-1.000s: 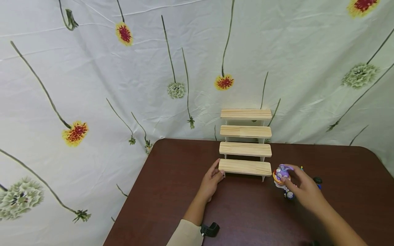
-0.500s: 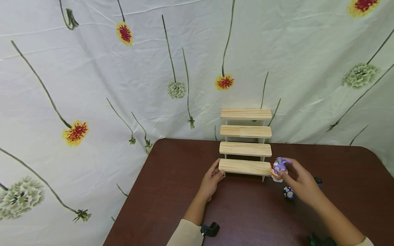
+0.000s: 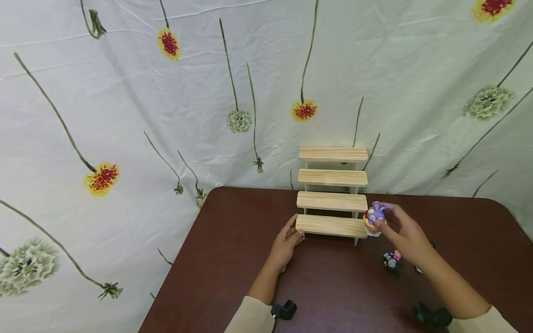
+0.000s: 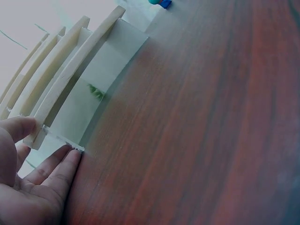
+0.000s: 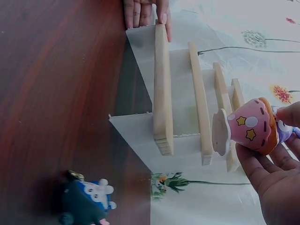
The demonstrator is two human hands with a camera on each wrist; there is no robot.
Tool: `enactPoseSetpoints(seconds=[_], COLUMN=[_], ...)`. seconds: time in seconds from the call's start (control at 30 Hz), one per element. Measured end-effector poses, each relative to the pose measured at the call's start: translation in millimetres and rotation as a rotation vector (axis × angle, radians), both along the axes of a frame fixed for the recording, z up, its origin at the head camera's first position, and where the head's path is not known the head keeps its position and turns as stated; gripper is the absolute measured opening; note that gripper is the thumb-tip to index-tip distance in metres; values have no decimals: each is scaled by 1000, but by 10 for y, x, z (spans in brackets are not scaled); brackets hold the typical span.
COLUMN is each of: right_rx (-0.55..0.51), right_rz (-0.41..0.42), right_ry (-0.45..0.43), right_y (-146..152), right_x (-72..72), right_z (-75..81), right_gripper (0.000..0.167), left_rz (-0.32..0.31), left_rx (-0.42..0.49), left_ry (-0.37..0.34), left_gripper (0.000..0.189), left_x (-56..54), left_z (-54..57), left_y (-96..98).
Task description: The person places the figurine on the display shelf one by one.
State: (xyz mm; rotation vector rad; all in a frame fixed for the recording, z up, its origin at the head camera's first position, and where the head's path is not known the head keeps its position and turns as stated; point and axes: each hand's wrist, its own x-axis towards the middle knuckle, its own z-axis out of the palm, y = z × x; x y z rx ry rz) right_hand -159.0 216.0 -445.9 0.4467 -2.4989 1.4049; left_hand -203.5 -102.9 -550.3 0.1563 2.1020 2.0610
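left hand (image 3: 282, 249) grips bottom plank (image 3: 331, 225) | right hand (image 3: 410, 238) holds figurine (image 5: 251, 126) near opposite end

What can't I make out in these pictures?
Head view: the pale thing beside the right arm; the arm hides most of it.
Left wrist view: the teal-and-blue thing; the top edge cuts it off.
Right wrist view: the figurine's purple top; the right hand covers part.
Right wrist view: the blue-and-white toy's finer details; blurred.

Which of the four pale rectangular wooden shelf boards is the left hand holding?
The lowest, frontmost pale rectangular wooden board: the left hand grips its left end, whereas it touches none of the three higher boards.
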Motion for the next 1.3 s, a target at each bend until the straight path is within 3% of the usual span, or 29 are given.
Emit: enactPoseSetpoints(seconds=[0.53, 0.77, 1.3], right_rx=[18, 33, -28], right_rz=[-10, -22, 50], right_ry=[17, -19, -46], right_y=[19, 19, -61], right_x=[-215, -282, -478], right_z=[157, 255, 454], right_gripper=[39, 39, 42], left_rz=[-7, -2, -4], left_rx=[-17, 0, -11], left_ry=[40, 9, -1], left_gripper=[62, 61, 61], left_x=[11, 0, 7], left_z=[-6, -7, -3], left_y=[-8, -3, -7])
